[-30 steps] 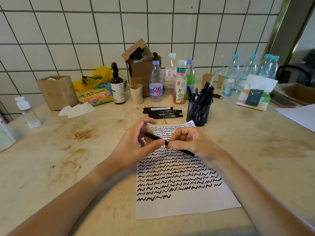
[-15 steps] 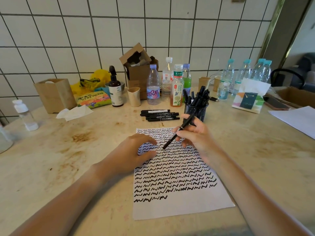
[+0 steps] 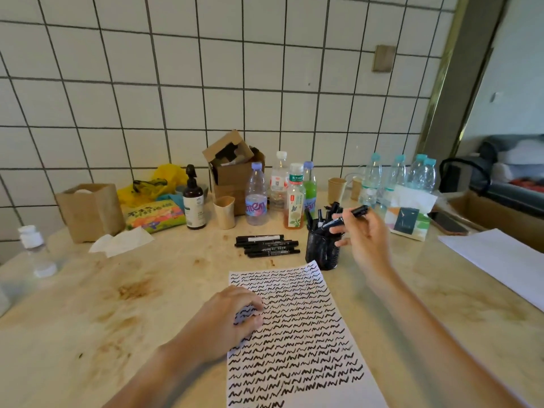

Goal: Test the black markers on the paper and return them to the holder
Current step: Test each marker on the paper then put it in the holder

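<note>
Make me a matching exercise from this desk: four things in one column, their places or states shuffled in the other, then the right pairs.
1. right hand
2. left hand
3. loose markers
4. mesh holder

a. lying in a row on the table
b. resting on the scribbled paper
c. upright, full of pens
d. holding a black marker

Pairs: 1-d, 2-b, 3-a, 4-c
</note>
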